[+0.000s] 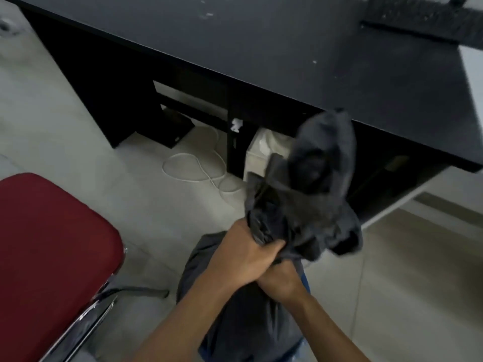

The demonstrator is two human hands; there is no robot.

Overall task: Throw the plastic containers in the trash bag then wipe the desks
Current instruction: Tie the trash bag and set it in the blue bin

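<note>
Beside the desk (339,74), my left hand (245,254) and right hand (283,282) both clench the gathered neck of the trash bag (300,212), I judge to close its mouth.

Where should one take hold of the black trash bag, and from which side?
Grip the trash bag at its bunched neck, from above, where the left hand and right hand hold it: the plastic gathers narrow there, with the bulky body below.

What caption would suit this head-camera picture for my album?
Left hand and right hand grip the bunched neck of a black trash bag beside a black desk.
</note>
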